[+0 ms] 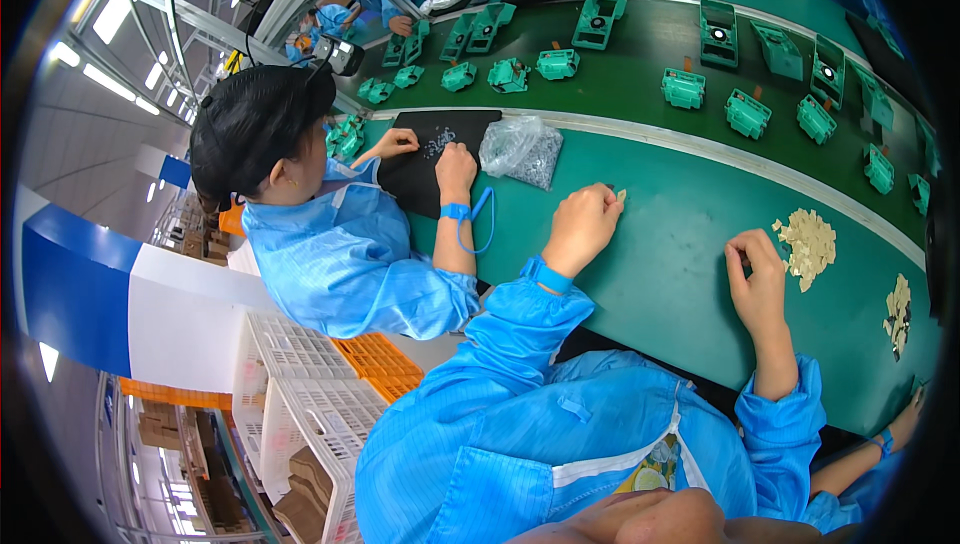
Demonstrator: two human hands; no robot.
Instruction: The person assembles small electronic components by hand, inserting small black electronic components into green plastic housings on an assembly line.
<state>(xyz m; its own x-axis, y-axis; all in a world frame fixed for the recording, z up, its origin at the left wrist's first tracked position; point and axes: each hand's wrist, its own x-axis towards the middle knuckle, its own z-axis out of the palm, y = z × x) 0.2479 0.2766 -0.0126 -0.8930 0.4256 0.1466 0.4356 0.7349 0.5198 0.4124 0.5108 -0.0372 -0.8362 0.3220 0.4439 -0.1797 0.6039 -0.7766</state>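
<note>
— Where is there room on the table [660, 274]?

— Between the left hand [580, 229] and the right hand [757, 279] the green surface lies bare, and so does the strip beyond them up to the pale rail [700, 149].

— What blocks the right?

— A heap of tan chips [808, 244] just beside the right hand, and a smaller heap [898, 312] further out.

— And the left?

— A co-worker's forearm [452, 234], a black mat [430, 159] and a clear bag of small parts [522, 151]. Past the rail, green housings [684, 89] crowd the belt.

Tiny piece [621, 195] at left hand [580, 227] fingertips too small to identify.
</note>
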